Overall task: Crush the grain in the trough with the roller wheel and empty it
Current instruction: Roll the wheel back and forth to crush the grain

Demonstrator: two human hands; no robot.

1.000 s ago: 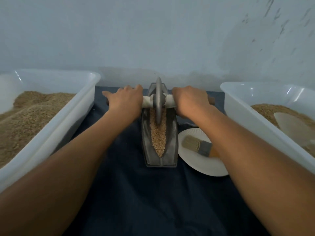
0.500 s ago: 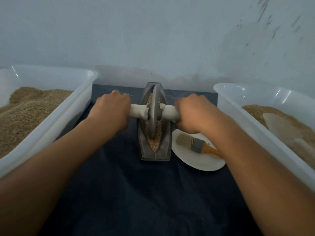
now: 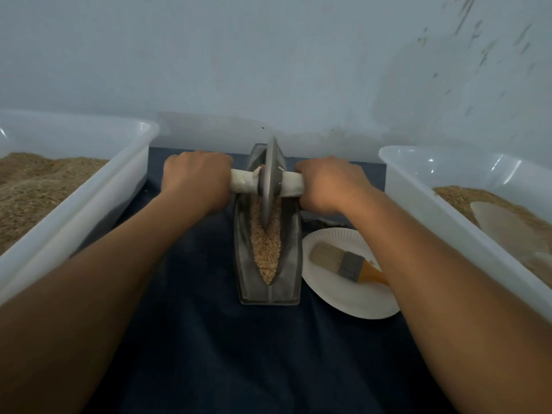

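Both hands, left (image 3: 195,179) and right (image 3: 330,183), gripped the white-wrapped axle of the metal disc-shaped roller wheel (image 3: 270,177), fingers curled round it, above coarse tan grain (image 3: 265,249) in the boat-shaped grey trough (image 3: 288,264).

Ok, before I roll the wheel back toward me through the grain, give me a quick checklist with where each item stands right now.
1. Left hand grips the handle: ok.
2. Right hand grips the other end: ok.
3. Roller wheel upright, seated in the trough: ok.
4. Grain lies in the groove ahead of the wheel: ok.
5. Brush rests on the paper plate beside the trough, outside the wheel's path: ok.
6. Grain crushed finely enough to empty: cannot tell.
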